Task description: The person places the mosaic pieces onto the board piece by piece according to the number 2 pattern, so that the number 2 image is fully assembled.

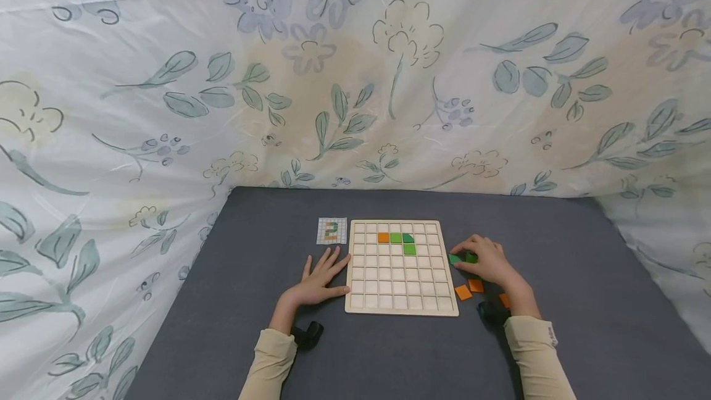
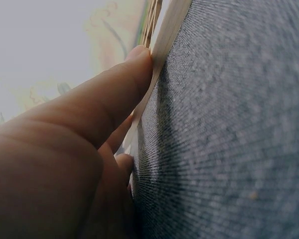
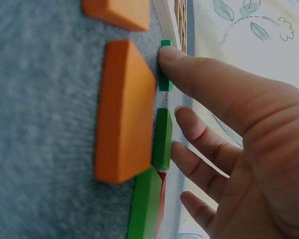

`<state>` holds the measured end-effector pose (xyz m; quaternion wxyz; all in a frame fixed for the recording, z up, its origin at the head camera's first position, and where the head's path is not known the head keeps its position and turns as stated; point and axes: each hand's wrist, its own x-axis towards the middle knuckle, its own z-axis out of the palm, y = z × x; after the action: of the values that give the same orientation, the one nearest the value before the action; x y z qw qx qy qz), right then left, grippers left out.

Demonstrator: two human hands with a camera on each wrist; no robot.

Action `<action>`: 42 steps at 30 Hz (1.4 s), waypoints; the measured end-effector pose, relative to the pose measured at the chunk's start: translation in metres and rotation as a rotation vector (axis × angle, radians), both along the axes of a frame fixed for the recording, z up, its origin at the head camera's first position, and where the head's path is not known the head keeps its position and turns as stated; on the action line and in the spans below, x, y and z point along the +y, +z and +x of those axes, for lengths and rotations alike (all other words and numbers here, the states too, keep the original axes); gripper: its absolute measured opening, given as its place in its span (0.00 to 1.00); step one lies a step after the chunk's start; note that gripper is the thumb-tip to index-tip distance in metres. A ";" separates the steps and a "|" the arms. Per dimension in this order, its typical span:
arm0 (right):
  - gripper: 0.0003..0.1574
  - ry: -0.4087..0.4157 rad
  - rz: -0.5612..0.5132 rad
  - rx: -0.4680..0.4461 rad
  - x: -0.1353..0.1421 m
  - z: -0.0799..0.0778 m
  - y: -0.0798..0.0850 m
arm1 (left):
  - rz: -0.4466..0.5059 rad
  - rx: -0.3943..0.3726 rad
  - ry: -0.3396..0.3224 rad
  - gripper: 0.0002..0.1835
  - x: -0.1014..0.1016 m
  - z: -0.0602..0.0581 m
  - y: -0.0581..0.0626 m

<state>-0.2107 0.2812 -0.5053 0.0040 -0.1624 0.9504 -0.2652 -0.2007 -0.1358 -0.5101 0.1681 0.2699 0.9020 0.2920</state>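
A pale wooden grid board point(image 1: 400, 289) lies on the dark cloth. My left hand point(image 1: 318, 284) has its fingers spread, with thumb and index fingertips at the board's left edge; in the left wrist view the thumb point(image 2: 114, 94) presses the board's side point(image 2: 170, 30). Right of the board, my right hand point(image 1: 486, 259) pinches a dark green tile point(image 1: 454, 259) between thumb and index finger, low over the cloth. The thumb lies on that dark green tile point(image 3: 164, 74) in the right wrist view, hiding the index finger. A lighter green tile point(image 1: 471, 257) sits under the hand.
On the board's upper rows are an orange tile point(image 1: 383, 237), light green tiles point(image 1: 409, 249) and a dark green tile point(image 1: 408, 237). A pattern card point(image 1: 331, 231) lies at upper left. Loose orange tiles point(image 1: 463, 292) lie near my right wrist, with a red tile point(image 3: 161, 199) behind a green one.
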 end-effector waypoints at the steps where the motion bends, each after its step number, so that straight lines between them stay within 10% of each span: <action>1: 0.13 -0.006 -0.001 0.001 -0.001 0.000 0.000 | 0.000 0.001 0.002 0.39 0.000 0.000 0.000; 42: 0.14 -0.088 0.009 0.068 -0.053 0.002 0.017 | -0.012 -0.002 0.006 0.39 0.000 0.000 0.000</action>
<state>-0.2091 0.2285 -0.4885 -0.0393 -0.1295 0.9574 -0.2552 -0.2008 -0.1361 -0.5104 0.1699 0.2656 0.9045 0.2872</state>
